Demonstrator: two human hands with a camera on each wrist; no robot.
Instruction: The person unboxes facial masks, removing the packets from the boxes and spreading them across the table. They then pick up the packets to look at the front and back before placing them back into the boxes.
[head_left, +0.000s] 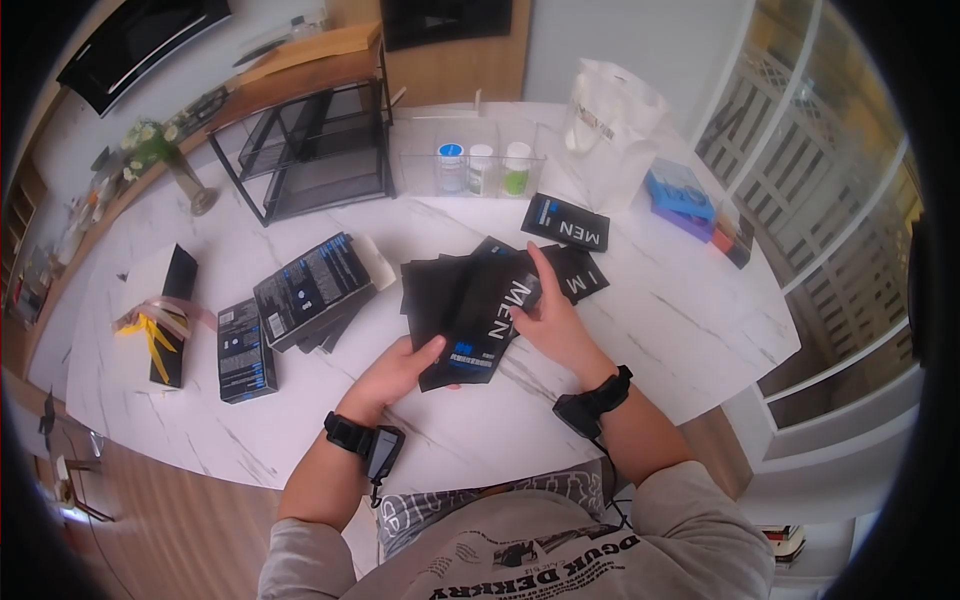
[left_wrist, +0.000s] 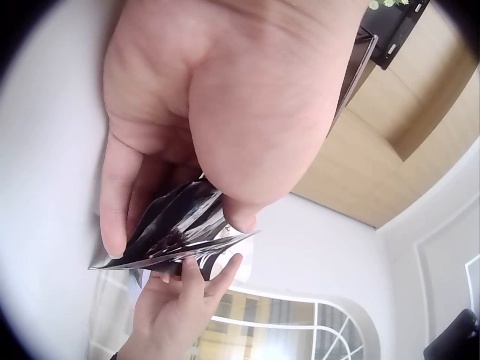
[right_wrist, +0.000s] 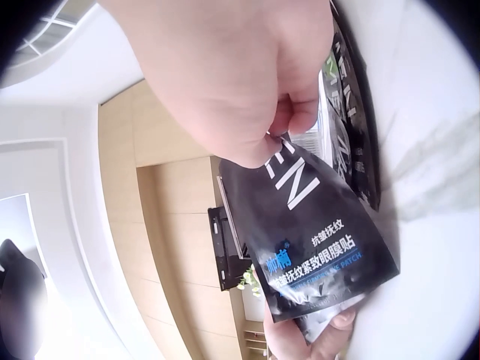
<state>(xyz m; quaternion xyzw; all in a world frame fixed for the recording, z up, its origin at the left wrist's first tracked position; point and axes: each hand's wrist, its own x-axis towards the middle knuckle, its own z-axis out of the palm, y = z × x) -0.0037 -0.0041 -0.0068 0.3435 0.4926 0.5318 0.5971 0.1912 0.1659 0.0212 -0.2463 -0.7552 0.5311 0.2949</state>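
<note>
Several black sachets, the top one (head_left: 478, 330) lettered "MEN", are held fanned out above the white table. My left hand (head_left: 398, 368) grips their lower left corner, thumb on top and fingers beneath. My right hand (head_left: 556, 322) touches the right edge of the top sachet, thumb on it and index finger extended. In the left wrist view the sachets (left_wrist: 176, 232) show edge-on between thumb and fingers of the left hand (left_wrist: 225, 97). The right wrist view shows the right hand (right_wrist: 232, 82) pinching the sachet (right_wrist: 315, 240) near its lettering.
More black sachets lie behind the right hand, one stack (head_left: 566, 222) farther back. Black boxes (head_left: 312, 288) and a ribboned box (head_left: 160, 312) are at the left. Behind stand a mesh rack (head_left: 320, 160), a clear organizer with bottles (head_left: 480, 170), a white bag (head_left: 612, 125) and a blue box (head_left: 678, 190).
</note>
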